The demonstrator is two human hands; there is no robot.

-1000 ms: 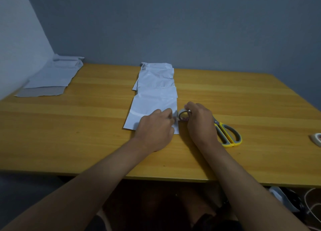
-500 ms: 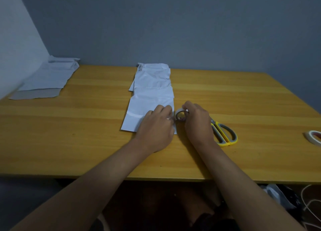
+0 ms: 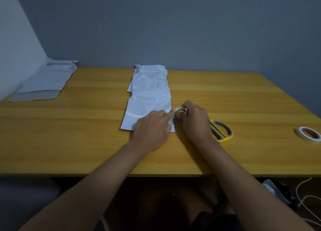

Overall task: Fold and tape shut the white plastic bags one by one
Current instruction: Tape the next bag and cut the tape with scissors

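A long white plastic bag (image 3: 149, 95), folded into a narrow strip, lies down the middle of the wooden table (image 3: 86, 135). My left hand (image 3: 152, 126) rests on its near end, with the index finger stretched toward the bag's right edge. My right hand (image 3: 195, 121) grips a small roll of tape (image 3: 179, 113) standing on edge right beside that edge. The left fingertip touches the roll or the tape end; the tape end itself is too small to see.
Yellow and grey scissors (image 3: 221, 131) lie just right of my right hand. A second tape roll (image 3: 308, 134) lies flat at the table's right edge. A pile of white bags (image 3: 45, 81) sits at the far left corner against the wall. Cables hang below the table at right.
My left index finger has straightened toward the tape roll. My right hand has stayed on the roll. The view has shifted slightly.
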